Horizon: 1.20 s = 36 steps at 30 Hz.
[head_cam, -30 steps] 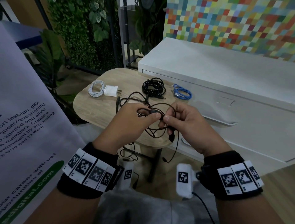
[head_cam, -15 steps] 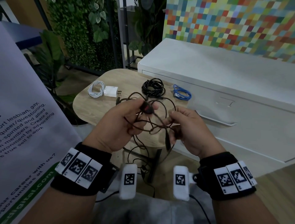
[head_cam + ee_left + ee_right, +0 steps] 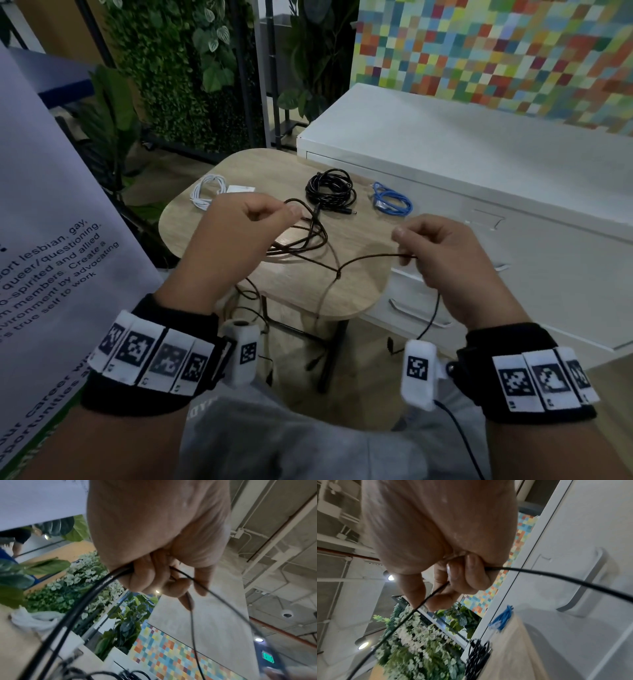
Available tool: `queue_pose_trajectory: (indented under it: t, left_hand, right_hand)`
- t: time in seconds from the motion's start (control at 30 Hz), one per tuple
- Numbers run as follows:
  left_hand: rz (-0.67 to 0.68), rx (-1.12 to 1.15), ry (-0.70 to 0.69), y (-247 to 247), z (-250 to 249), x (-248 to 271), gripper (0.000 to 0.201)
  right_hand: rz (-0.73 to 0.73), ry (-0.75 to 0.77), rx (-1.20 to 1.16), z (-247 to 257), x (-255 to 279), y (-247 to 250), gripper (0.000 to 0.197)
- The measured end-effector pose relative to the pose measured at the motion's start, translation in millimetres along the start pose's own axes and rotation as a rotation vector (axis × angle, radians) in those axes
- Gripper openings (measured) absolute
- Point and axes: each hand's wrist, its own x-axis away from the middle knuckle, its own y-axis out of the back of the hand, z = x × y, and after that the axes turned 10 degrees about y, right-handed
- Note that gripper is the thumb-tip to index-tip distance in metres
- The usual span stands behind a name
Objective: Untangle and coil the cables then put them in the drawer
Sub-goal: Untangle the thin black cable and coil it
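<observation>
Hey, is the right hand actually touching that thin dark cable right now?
Touching. The right wrist view shows the right hand with curled fingers pinching the thin dark cable.

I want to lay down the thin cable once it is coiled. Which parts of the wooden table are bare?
On the wooden table, the near right corner, in front of the blue cable, is bare. The far edge is crowded: white cable, black coil, blue cable. The thin cable covers the centre. The white cabinet top is bare too.
</observation>
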Motion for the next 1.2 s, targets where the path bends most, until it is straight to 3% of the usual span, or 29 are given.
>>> queue_pose_trajectory:
  t: [0.1,0.2,0.27,0.37,0.43,0.53,0.63,0.73,0.83,1.0,1.2]
  left_hand:
    - [0.102,-0.102,0.051,15,-3,0,0.033]
    - [0.167,-0.144,0.083,27,-2,-3,0.014]
    - [0.068,-0.122,0.053,30,1,-8,0.007]
    - [-0.103,0.031,0.056,23,0,-12,0.024]
    - [-0.124,0.076,0.049,12,-7,-10,0.034]
    - [0.012,0.02,-0.028,-5,-20,-2,0.03]
    - [0.28,0.019,-0.078,-22,-31,5,0.009]
    - [0.405,0.0,-0.142,-26,-34,7,0.022]
    - [0.455,-0.063,-0.156,-18,-36,9,0.029]
    - [0.327,-0.161,-0.102,3,-30,9,0.039]
    - [0.011,-0.171,0.0,13,-9,-7,0.029]
  right_hand:
    - [-0.085,0.019,0.062,-6,-3,19,0.021]
    - [-0.197,0.024,0.128,-11,-6,35,0.026]
    - [-0.242,0.028,0.172,-15,-7,41,0.024]
    - [-0.184,-0.004,0.267,-20,-8,42,0.017]
    - [-0.107,-0.037,0.318,-21,-8,36,0.011]
    - [0.01,0.012,0.321,-14,-5,17,0.012]
    - [0.196,0.122,-0.022,2,0,-14,0.024]
    - [0.383,0.195,-0.277,14,8,-40,0.038]
    - [0.358,0.167,-0.259,17,10,-44,0.023]
    - [0.199,0.115,-0.281,7,4,-26,0.012]
    - [-0.012,0.046,-0.72,-1,-3,-2,0.025]
